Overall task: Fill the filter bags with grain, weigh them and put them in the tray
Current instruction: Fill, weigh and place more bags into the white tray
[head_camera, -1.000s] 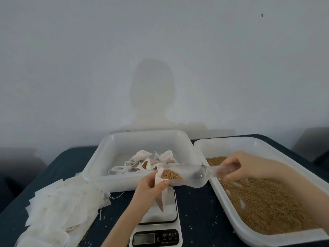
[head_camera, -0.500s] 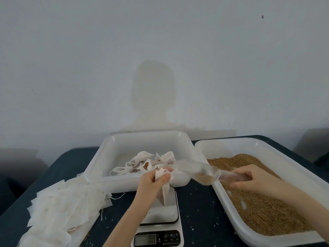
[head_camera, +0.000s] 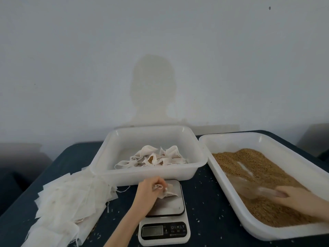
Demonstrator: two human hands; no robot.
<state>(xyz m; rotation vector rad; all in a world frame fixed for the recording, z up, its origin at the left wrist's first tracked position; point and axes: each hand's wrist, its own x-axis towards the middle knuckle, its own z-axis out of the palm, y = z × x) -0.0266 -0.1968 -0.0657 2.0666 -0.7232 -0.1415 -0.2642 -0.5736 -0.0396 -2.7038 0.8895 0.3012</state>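
My left hand (head_camera: 150, 190) grips the top of a small white filter bag (head_camera: 168, 192) that lies on the platform of the white kitchen scale (head_camera: 164, 213). My right hand (head_camera: 293, 195) holds a clear plastic scoop (head_camera: 267, 190) down in the brown grain (head_camera: 252, 175) of the large white tray (head_camera: 231, 198) on the right. The scoop is blurred. A white tray (head_camera: 151, 176) behind the scale holds several filled filter bags (head_camera: 154, 157).
A pile of empty white filter bags (head_camera: 69, 200) lies on the dark table (head_camera: 204, 202) at the left. Loose grains are scattered around the scale. A grey wall stands close behind the trays.
The scoop left the bag's mouth and my right hand lowered it into the grain tray. My left hand brought the filled bag down onto the scale platform.
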